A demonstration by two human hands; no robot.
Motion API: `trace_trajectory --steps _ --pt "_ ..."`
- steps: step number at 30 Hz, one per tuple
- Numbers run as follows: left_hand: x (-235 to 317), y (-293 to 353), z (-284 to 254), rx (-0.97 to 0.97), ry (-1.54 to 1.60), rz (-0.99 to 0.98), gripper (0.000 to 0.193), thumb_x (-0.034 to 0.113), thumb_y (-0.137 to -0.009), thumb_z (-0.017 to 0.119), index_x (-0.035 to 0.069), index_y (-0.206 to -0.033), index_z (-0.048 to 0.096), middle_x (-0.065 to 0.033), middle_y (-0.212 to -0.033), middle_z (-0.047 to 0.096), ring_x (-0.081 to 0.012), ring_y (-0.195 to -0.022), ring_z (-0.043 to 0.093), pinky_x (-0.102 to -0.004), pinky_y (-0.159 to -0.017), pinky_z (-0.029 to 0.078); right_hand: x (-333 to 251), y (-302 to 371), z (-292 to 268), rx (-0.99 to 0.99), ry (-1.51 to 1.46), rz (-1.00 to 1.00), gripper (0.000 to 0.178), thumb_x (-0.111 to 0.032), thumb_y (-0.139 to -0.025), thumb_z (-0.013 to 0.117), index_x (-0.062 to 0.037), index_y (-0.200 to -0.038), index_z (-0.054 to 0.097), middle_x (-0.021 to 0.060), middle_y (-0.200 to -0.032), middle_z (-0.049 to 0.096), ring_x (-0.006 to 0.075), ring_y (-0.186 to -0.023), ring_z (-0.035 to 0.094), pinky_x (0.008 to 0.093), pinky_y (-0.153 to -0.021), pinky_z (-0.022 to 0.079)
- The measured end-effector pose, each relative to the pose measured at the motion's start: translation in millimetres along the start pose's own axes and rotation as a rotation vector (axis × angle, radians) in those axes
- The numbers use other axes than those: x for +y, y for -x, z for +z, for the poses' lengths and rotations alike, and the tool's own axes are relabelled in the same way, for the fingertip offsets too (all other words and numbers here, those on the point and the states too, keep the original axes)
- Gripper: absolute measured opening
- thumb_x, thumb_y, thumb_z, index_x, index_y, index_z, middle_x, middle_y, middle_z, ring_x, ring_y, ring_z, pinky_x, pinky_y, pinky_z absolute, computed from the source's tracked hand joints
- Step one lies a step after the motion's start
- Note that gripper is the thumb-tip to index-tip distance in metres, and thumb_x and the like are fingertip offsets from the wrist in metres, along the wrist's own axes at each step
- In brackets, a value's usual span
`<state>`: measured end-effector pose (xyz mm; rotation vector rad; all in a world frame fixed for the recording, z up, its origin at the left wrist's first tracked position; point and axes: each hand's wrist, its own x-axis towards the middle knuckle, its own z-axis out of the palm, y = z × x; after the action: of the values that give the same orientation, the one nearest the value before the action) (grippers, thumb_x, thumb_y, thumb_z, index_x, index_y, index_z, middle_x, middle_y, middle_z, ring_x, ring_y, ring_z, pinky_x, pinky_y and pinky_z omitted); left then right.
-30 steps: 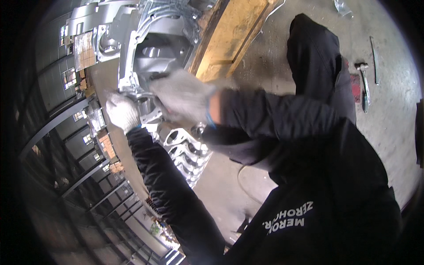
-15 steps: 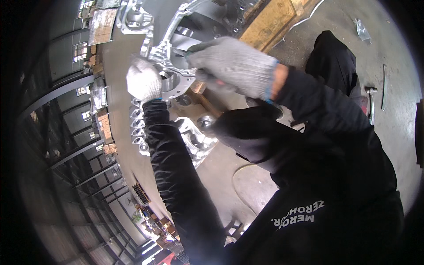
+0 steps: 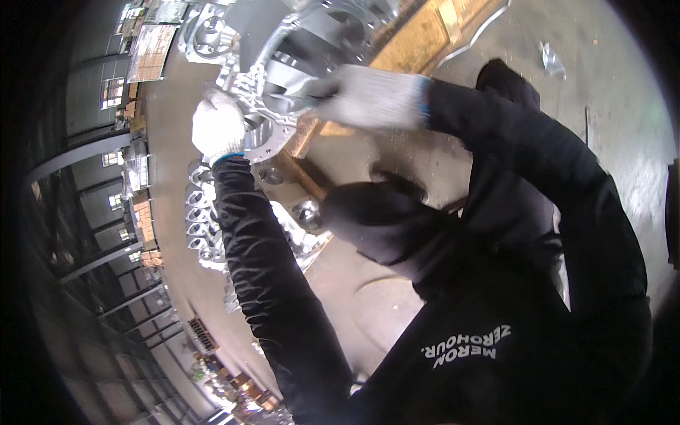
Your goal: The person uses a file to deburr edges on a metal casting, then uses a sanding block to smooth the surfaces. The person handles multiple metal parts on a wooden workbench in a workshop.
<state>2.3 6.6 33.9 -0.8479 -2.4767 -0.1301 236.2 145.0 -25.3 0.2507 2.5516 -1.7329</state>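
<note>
A large silvery metal casting (image 3: 276, 144), with a machined rim, bolt holes and wide openings, fills the top of the view. My left hand (image 3: 218, 129), in a pale knit work glove, is closed over its left edge; glare washes out the fingers. My right hand (image 3: 372, 98), gloved too with a darker palm, reaches across the casting's near side by an opening. Motion smears its fingers, so I cannot make out whether they hold anything.
Wooden timber (image 3: 404, 46) lies beside the casting. On the floor are more silvery castings (image 3: 204, 230), a clear plastic scrap (image 3: 551, 59), a thin rod (image 3: 586, 127) and a curved hose (image 3: 382, 282). Wrapped stacks (image 3: 152, 53) stand along the left.
My right hand has shifted slightly up over the casting, its forearm now more level. My left hand stays at the casting's edge. The whole view has moved slightly.
</note>
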Motion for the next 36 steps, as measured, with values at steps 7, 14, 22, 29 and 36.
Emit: trace_trajectory --steps 7,14,22,29,36 --pt "23.8 -21.9 -0.6 -0.157 0.100 0.128 0.059 0.049 -0.104 0.036 0.006 -0.107 0.076 -0.0226 -0.106 0.075 -0.0429 -0.103 0.071 -0.0511 -0.095 0.054 11.1 -26.7 -13.4 0.118 0.312 -0.187 0.053 -0.028 -0.099 0.054 -0.0025 -0.146 0.054 0.0209 -0.085 0.068 0.0244 -0.071 0.061 0.0398 -0.073 0.052" --pt "19.9 7.3 -28.0 -0.175 0.094 0.041 0.062 0.051 -0.106 0.034 0.003 -0.116 0.072 -0.0251 -0.110 0.072 -0.0398 -0.106 0.070 -0.0483 -0.096 0.053 -10.2 125.0 -26.8 0.157 -0.037 0.169 0.051 -0.010 -0.099 0.061 -0.0021 -0.149 0.053 0.0154 -0.116 0.074 0.0174 -0.095 0.069 0.0329 -0.088 0.054" --pt "22.3 15.7 -42.7 -0.001 0.233 -0.007 0.052 0.043 -0.103 0.044 0.001 -0.097 0.074 -0.0220 -0.086 0.074 -0.0398 -0.081 0.074 -0.0504 -0.079 0.058 12.9 132.2 15.5 0.490 0.069 0.051 0.044 -0.010 -0.103 0.054 -0.0016 -0.147 0.055 0.0054 -0.087 0.069 0.0078 -0.066 0.057 0.0242 -0.063 0.049" --pt "20.9 20.5 -54.7 0.004 0.221 0.015 0.045 0.042 -0.100 0.049 0.005 -0.097 0.075 -0.0196 -0.092 0.075 -0.0369 -0.089 0.074 -0.0517 -0.082 0.057 -49.9 121.7 1.7 0.488 0.615 -0.056 0.034 -0.009 -0.094 0.063 0.0011 -0.126 0.069 0.0263 -0.099 0.073 0.0410 -0.089 0.073 0.0424 -0.077 0.058" --pt "17.3 4.6 -26.1 -0.159 0.240 0.008 0.070 0.054 -0.105 0.033 0.000 -0.094 0.076 -0.0268 -0.095 0.074 -0.0438 -0.095 0.072 -0.0502 -0.091 0.056 -21.6 103.4 -8.9 0.409 0.733 -0.019 0.030 -0.013 -0.093 0.066 0.0022 -0.120 0.070 0.0297 -0.092 0.069 0.0433 -0.087 0.071 0.0463 -0.073 0.056"
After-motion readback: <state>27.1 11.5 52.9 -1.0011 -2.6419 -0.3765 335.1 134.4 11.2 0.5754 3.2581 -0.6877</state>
